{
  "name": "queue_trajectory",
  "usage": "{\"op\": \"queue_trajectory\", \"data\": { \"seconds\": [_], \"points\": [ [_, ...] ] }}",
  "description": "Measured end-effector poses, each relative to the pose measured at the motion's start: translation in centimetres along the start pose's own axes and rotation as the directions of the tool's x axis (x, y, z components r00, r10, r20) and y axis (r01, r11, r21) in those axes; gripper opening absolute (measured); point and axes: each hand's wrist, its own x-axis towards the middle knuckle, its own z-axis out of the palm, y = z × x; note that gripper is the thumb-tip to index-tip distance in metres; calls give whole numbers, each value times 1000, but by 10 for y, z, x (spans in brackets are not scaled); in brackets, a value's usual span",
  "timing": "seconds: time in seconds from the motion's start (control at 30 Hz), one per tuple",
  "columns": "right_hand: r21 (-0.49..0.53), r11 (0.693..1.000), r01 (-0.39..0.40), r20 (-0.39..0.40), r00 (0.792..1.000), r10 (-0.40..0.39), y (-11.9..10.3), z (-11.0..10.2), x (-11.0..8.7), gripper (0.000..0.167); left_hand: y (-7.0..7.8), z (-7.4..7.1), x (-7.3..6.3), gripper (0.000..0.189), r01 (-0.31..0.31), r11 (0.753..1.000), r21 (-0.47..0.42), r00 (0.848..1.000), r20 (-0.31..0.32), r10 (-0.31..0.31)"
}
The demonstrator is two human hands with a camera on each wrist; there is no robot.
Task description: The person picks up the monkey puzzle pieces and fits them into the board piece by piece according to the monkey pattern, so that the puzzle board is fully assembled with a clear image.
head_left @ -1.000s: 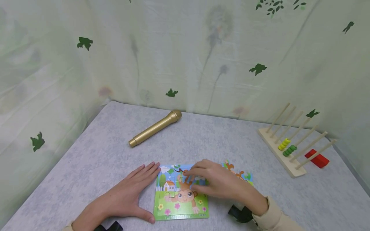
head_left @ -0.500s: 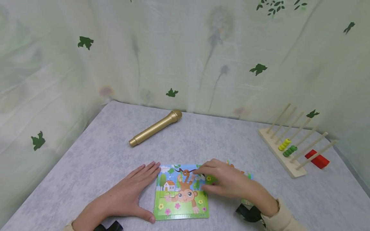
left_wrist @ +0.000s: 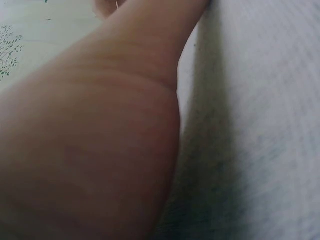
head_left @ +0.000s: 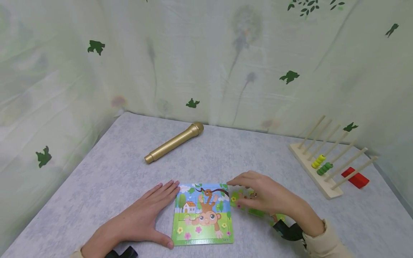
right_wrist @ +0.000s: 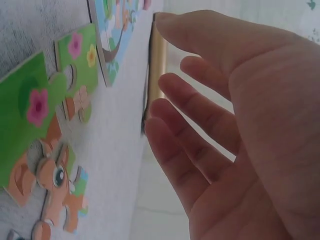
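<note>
A square jigsaw puzzle [head_left: 203,229] with a hanging monkey, a house and flowers lies flat near the table's front. Along its left edge rests my left hand [head_left: 138,216], fingertips at the upper left corner and thumb at the lower left. My right hand [head_left: 264,191] is above loose jigsaw pieces [head_left: 256,212] just right of the puzzle. In the right wrist view its fingers [right_wrist: 192,102] are apart and gently bent, holding nothing. Below them lie green pieces [right_wrist: 75,45] with flowers and a brown animal-face piece [right_wrist: 57,180]. The left wrist view shows mostly forearm [left_wrist: 90,140].
A gold toy microphone [head_left: 174,143] lies behind the puzzle. At the right stands a wooden peg rack [head_left: 316,175] with yellow beads [head_left: 318,161] and green beads [head_left: 324,168], and a red block [head_left: 355,177] beside it. A patterned curtain [head_left: 209,61] hangs behind the table.
My right hand has moved right, off the puzzle and over the loose pieces, uncovering the puzzle's upper right part. My left hand has stayed in place.
</note>
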Motion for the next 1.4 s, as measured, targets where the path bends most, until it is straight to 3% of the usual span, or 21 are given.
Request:
{"op": "queue_trajectory", "data": {
  "seconds": [0.33, 0.73, 0.93, 1.17, 1.4],
  "points": [
    [-71, 997, -37, -5, 999, 37, 10, -10, -7, 48, 1, 0, -1, 134, -11, 1000, 0, 1000, -17, 11],
    [13, 995, -98, 52, 994, 97, 30, -19, -15, 56, 2, -2, 0, 134, 2, 1000, -2, 1000, -4, -2],
    [-3, 993, -115, 56, 992, 115, 41, -21, -18, 56, 2, -1, 0, 136, 25, 1000, -8, 1000, 3, -25],
    [7, 988, -155, 80, 985, 154, 51, -20, -22, 57, 0, 0, -1, 134, -14, 1000, 16, 1000, -23, 15],
    [8, 987, -162, 90, 983, 160, 57, -23, -26, 58, 1, -1, -1, 135, 1, 1000, -1, 1000, -11, -1]
  ]
}}
